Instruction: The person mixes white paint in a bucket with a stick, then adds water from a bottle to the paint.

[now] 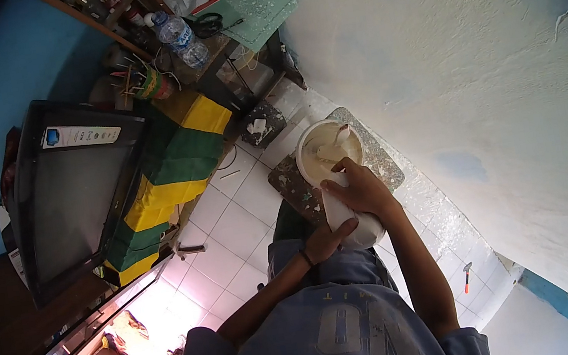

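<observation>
My right hand [365, 191] grips the upper part of a smooth white container [364, 233], its fingers reaching the near rim of a white bucket [301, 162]. My left hand [328, 242] is closed around the container's lower left side. The container leans toward the bucket; its exact kind is hard to tell, and its mouth is hidden by my right hand. Inside the bucket is an off-white substance, with a tool [342, 135] whose pale handle sticks up at the far side. The bucket stands on a speckled, paint-spattered board or stool [293, 189].
A rough, whitish wall [443, 65] rises on the right. Hammers lie on the tiled floor: one [190, 249] at left, another with an orange handle [467, 279] at right. At left are a television [81, 193], green-and-yellow cloth [185, 152] and a plastic water bottle [180, 40].
</observation>
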`<state>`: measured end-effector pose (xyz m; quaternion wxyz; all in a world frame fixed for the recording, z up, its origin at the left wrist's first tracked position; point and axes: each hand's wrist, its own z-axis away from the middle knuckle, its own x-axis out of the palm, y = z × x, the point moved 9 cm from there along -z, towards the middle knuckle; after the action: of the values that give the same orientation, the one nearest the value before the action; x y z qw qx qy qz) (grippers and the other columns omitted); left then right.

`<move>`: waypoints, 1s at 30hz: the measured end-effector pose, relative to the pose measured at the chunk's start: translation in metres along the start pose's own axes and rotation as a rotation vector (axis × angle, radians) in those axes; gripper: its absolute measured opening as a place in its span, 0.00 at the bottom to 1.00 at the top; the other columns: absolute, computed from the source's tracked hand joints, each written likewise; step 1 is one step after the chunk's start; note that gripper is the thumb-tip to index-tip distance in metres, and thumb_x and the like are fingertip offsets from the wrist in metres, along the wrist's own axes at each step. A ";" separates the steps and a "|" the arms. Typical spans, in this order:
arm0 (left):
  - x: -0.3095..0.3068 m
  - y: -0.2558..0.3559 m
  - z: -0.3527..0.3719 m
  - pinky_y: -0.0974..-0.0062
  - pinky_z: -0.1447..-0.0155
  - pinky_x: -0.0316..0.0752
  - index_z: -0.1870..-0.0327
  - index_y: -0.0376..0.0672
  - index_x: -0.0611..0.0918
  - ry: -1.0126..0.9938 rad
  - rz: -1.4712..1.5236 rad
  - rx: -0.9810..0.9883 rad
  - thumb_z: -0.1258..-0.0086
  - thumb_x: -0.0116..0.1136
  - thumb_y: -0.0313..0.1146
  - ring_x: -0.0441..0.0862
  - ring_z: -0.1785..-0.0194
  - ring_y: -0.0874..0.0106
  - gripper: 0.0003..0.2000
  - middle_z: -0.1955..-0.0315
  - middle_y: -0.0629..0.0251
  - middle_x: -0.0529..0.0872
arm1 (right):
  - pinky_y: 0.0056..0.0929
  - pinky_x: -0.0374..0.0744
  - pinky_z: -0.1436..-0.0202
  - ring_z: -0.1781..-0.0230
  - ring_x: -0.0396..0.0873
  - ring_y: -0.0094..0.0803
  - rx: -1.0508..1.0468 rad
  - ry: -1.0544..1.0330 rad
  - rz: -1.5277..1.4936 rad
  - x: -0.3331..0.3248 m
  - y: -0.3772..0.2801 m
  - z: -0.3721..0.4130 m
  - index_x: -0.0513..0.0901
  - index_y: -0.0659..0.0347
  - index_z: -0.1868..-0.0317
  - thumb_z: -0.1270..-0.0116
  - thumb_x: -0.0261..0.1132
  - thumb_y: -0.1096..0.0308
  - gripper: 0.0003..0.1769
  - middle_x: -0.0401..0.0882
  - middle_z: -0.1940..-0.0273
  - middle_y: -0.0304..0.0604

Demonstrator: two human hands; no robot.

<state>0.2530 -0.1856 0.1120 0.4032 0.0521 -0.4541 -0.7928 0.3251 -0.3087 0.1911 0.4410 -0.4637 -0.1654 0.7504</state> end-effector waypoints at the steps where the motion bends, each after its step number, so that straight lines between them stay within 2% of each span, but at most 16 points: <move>1: 0.000 0.000 -0.002 0.80 0.70 0.72 0.47 0.38 0.75 -0.004 -0.006 0.007 0.34 0.60 0.56 0.78 0.70 0.79 0.28 0.69 0.65 0.81 | 0.42 0.78 0.50 0.54 0.82 0.51 -0.015 0.003 -0.009 0.000 0.001 -0.001 0.74 0.65 0.48 0.35 0.63 0.53 0.25 0.82 0.57 0.62; 2: 0.000 -0.001 -0.003 0.79 0.70 0.72 0.47 0.38 0.75 -0.008 -0.011 0.013 0.35 0.61 0.55 0.78 0.70 0.79 0.28 0.69 0.65 0.81 | 0.42 0.78 0.50 0.54 0.82 0.52 -0.029 0.005 -0.018 0.001 0.003 -0.001 0.74 0.66 0.48 0.35 0.63 0.53 0.25 0.82 0.57 0.62; 5: 0.005 0.017 -0.001 0.78 0.63 0.74 0.40 0.37 0.70 -0.085 -0.059 0.025 0.31 0.57 0.50 0.78 0.64 0.79 0.28 0.60 0.66 0.81 | 0.43 0.77 0.49 0.55 0.82 0.54 -0.097 0.030 -0.025 -0.001 0.002 0.000 0.74 0.67 0.49 0.33 0.60 0.56 0.22 0.82 0.58 0.62; 8: 0.001 0.012 -0.007 0.79 0.66 0.73 0.39 0.37 0.69 -0.048 -0.078 0.032 0.32 0.59 0.50 0.77 0.67 0.80 0.29 0.62 0.67 0.81 | 0.46 0.76 0.50 0.55 0.81 0.57 -0.112 0.029 -0.006 0.000 0.000 0.000 0.73 0.67 0.49 0.31 0.58 0.59 0.20 0.81 0.58 0.63; 11: -0.006 0.012 -0.010 0.72 0.60 0.77 0.42 0.34 0.71 0.019 -0.028 0.059 0.35 0.62 0.53 0.82 0.63 0.72 0.31 0.61 0.60 0.83 | 0.49 0.75 0.51 0.55 0.80 0.59 -0.073 0.057 0.053 -0.001 0.000 -0.001 0.71 0.67 0.49 0.30 0.56 0.60 0.18 0.81 0.59 0.64; 14: -0.006 0.017 -0.009 0.71 0.55 0.77 0.40 0.34 0.70 -0.030 -0.046 -0.031 0.34 0.62 0.51 0.82 0.58 0.70 0.31 0.57 0.58 0.83 | 0.52 0.74 0.52 0.56 0.79 0.60 -0.055 0.054 0.086 0.000 0.001 -0.003 0.70 0.67 0.50 0.29 0.55 0.62 0.16 0.81 0.60 0.64; 17: -0.012 0.027 -0.008 0.71 0.50 0.77 0.40 0.34 0.71 0.036 -0.031 0.075 0.34 0.63 0.49 0.81 0.52 0.69 0.30 0.54 0.57 0.83 | 0.53 0.74 0.54 0.58 0.78 0.61 -0.091 0.062 0.079 0.003 0.001 -0.003 0.70 0.67 0.53 0.28 0.53 0.64 0.13 0.80 0.61 0.64; 20: -0.013 0.026 -0.015 0.79 0.68 0.76 0.35 0.36 0.61 -0.015 -0.087 0.191 0.34 0.62 0.47 0.79 0.67 0.77 0.34 0.57 0.61 0.80 | 0.53 0.73 0.55 0.59 0.78 0.62 -0.088 0.070 0.086 0.004 0.000 -0.001 0.69 0.67 0.56 0.27 0.52 0.65 0.11 0.80 0.62 0.64; 23: -0.013 0.027 -0.014 0.79 0.68 0.76 0.36 0.36 0.63 -0.015 -0.073 0.156 0.35 0.63 0.47 0.80 0.65 0.77 0.33 0.55 0.60 0.80 | 0.53 0.73 0.56 0.59 0.78 0.61 -0.081 0.083 0.089 0.003 -0.001 0.001 0.68 0.67 0.57 0.27 0.51 0.66 0.11 0.79 0.63 0.64; 30: -0.019 0.008 -0.025 0.74 0.56 0.78 0.35 0.36 0.63 -0.003 -0.157 0.194 0.36 0.63 0.48 0.80 0.54 0.73 0.35 0.51 0.58 0.80 | 0.52 0.74 0.56 0.58 0.78 0.61 -0.078 0.107 0.107 0.004 0.001 0.002 0.71 0.67 0.56 0.28 0.51 0.67 0.10 0.79 0.62 0.64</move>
<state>0.2818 -0.1914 0.0982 0.3322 0.1249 -0.5240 -0.7742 0.3220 -0.3052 0.1897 0.3900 -0.5283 -0.1455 0.7400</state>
